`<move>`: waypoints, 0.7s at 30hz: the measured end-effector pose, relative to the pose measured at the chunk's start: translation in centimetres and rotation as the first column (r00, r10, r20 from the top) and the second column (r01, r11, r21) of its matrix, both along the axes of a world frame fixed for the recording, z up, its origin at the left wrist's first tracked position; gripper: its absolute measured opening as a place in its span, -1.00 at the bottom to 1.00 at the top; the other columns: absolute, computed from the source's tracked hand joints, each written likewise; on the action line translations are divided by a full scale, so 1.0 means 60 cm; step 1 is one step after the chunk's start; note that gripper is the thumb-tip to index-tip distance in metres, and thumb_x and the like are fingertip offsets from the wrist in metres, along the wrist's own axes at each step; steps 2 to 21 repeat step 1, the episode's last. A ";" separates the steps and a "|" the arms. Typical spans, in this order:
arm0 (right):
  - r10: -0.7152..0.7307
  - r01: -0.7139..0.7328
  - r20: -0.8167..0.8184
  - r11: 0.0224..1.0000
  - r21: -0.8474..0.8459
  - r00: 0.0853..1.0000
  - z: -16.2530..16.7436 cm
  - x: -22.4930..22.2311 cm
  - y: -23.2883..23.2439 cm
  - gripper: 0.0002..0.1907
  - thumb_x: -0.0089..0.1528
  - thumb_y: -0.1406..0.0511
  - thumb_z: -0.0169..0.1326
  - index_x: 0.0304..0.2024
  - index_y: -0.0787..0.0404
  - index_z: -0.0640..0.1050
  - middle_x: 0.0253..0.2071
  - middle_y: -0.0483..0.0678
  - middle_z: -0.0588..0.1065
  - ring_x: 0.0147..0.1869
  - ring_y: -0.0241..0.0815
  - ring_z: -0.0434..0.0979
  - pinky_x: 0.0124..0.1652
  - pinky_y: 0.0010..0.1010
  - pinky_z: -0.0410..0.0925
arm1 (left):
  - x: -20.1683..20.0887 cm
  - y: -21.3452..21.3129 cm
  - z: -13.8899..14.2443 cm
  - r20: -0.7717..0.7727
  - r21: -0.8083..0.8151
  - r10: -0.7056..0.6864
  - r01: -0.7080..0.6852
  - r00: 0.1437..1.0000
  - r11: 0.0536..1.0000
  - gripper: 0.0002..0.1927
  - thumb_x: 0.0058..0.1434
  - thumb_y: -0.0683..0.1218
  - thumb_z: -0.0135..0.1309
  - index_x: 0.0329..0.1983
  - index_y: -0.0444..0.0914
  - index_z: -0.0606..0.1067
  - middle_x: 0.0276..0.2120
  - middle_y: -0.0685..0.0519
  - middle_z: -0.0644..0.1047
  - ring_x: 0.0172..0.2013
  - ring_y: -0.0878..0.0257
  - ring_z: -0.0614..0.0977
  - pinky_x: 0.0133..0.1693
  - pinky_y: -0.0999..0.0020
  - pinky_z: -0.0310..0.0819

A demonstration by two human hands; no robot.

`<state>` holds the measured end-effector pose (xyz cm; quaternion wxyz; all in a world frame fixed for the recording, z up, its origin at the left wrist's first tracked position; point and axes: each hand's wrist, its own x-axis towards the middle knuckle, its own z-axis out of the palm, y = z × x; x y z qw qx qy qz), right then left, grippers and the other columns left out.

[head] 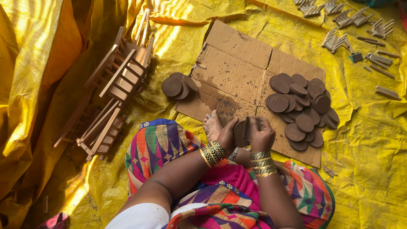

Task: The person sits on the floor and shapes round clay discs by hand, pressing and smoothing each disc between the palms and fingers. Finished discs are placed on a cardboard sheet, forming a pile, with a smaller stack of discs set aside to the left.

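Sitting on a crinkled yellow plastic tarpaulin (364, 140) spread over the floor, a person in a brightly patterned garment holds a flat round brown wooden disc (240, 133) between both hands, just above a bare foot (212, 124). The left hand (227, 136) cups the disc from its left edge and the right hand (261, 135) clamps over its right edge, so the two hands are close together, closed on the same piece. The disc is tilted up nearly on edge, its broad face turned towards the left hand; being round, it has no clear long axis. Much of it is hidden by the fingers, and a thin dark piece beside it, under the right hand, is too covered to make out. Stacked gold bangles ring both wrists.

Just beyond the hands lies a flattened sheet of brown corrugated cardboard (231, 68). On its right part rests a loose heap of matching brown discs (302, 108), overlapping and lying flat. A smaller pile of the same discs (178, 85) sits at the cardboard's left edge, on the tarpaulin.

To the left, pale slatted wooden frames (116, 80) lie tumbled together. Along the top right, small grey wooden parts (360, 25) are scattered, some cut off by the picture's edge.
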<state>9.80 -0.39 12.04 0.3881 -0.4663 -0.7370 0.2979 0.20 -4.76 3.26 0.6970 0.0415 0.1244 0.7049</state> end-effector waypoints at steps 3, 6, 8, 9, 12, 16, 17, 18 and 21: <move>-0.020 0.015 0.082 0.998 0.061 0.996 -0.004 0.000 -0.010 -0.75 0.28 0.12 0.25 -0.17 0.13 0.64 -0.29 -0.01 0.65 -0.25 -0.18 0.65 -0.13 -0.35 0.45 | -0.002 -0.001 0.006 -0.006 0.022 0.006 -0.006 1.000 1.000 -0.53 0.53 0.18 -0.22 0.10 -0.24 0.52 -0.10 -0.03 0.62 -0.11 0.15 0.65 0.01 0.21 0.56; -0.020 0.015 0.082 0.998 0.061 0.996 -0.004 0.000 -0.010 -0.75 0.28 0.12 0.25 -0.17 0.13 0.64 -0.29 -0.01 0.65 -0.25 -0.18 0.65 -0.13 -0.35 0.45 | -0.002 -0.001 0.006 -0.006 0.022 0.006 -0.006 1.000 1.000 -0.53 0.53 0.18 -0.22 0.10 -0.24 0.52 -0.10 -0.03 0.62 -0.11 0.15 0.65 0.01 0.21 0.56; -0.020 0.015 0.082 0.998 0.061 0.996 -0.004 0.000 -0.010 -0.75 0.28 0.12 0.25 -0.17 0.13 0.64 -0.29 -0.01 0.65 -0.25 -0.18 0.65 -0.13 -0.35 0.45 | -0.002 -0.001 0.006 -0.006 0.022 0.006 -0.006 1.000 1.000 -0.53 0.53 0.18 -0.22 0.10 -0.24 0.52 -0.10 -0.03 0.62 -0.11 0.15 0.65 0.01 0.21 0.56; -0.020 0.015 0.082 0.998 0.061 0.996 -0.004 0.000 -0.010 -0.75 0.28 0.12 0.25 -0.17 0.13 0.64 -0.29 -0.01 0.65 -0.25 -0.18 0.65 -0.13 -0.35 0.45 | -0.002 -0.001 0.006 -0.006 0.022 0.006 -0.006 1.000 1.000 -0.53 0.53 0.18 -0.22 0.10 -0.24 0.52 -0.10 -0.03 0.62 -0.11 0.15 0.65 0.01 0.21 0.56; -0.020 0.015 0.082 0.998 0.061 0.996 -0.004 0.000 -0.010 -0.75 0.28 0.12 0.25 -0.17 0.13 0.64 -0.29 -0.01 0.65 -0.25 -0.18 0.65 -0.13 -0.35 0.45 | -0.002 -0.001 0.006 -0.006 0.022 0.006 -0.006 1.000 1.000 -0.53 0.53 0.18 -0.22 0.10 -0.24 0.52 -0.10 -0.03 0.62 -0.11 0.15 0.65 0.01 0.21 0.56; -0.020 0.015 0.082 0.998 0.061 0.996 -0.004 0.000 -0.010 -0.75 0.28 0.12 0.25 -0.17 0.13 0.64 -0.29 -0.01 0.65 -0.25 -0.18 0.65 -0.13 -0.35 0.45 | -0.002 -0.001 0.006 -0.006 0.022 0.006 -0.006 1.000 1.000 -0.53 0.53 0.18 -0.22 0.10 -0.24 0.52 -0.10 -0.03 0.62 -0.11 0.15 0.65 0.01 0.21 0.56; -0.020 0.015 0.082 0.998 0.061 0.996 -0.004 0.000 -0.010 -0.75 0.28 0.12 0.25 -0.17 0.13 0.64 -0.29 -0.01 0.65 -0.25 -0.18 0.65 -0.13 -0.35 0.45 | -0.002 -0.001 0.006 -0.006 0.022 0.006 -0.006 1.000 1.000 -0.53 0.53 0.18 -0.22 0.10 -0.24 0.52 -0.10 -0.03 0.62 -0.11 0.15 0.65 0.01 0.21 0.56; -0.020 0.015 0.082 0.998 0.061 0.996 -0.004 0.000 -0.010 -0.75 0.28 0.12 0.25 -0.17 0.13 0.64 -0.29 -0.01 0.65 -0.25 -0.18 0.65 -0.13 -0.35 0.45 | -0.002 -0.001 0.006 -0.006 0.022 0.006 -0.006 1.000 1.000 -0.53 0.53 0.18 -0.22 0.10 -0.24 0.52 -0.10 -0.03 0.62 -0.11 0.15 0.65 0.01 0.21 0.56; -0.020 0.015 0.082 0.998 0.061 0.996 -0.004 0.000 -0.010 -0.75 0.28 0.12 0.25 -0.17 0.13 0.64 -0.29 -0.01 0.65 -0.25 -0.18 0.65 -0.13 -0.35 0.45 | -0.002 -0.001 0.006 -0.006 0.022 0.006 -0.006 1.000 1.000 -0.53 0.53 0.18 -0.22 0.10 -0.24 0.52 -0.10 -0.03 0.62 -0.11 0.15 0.65 0.01 0.21 0.56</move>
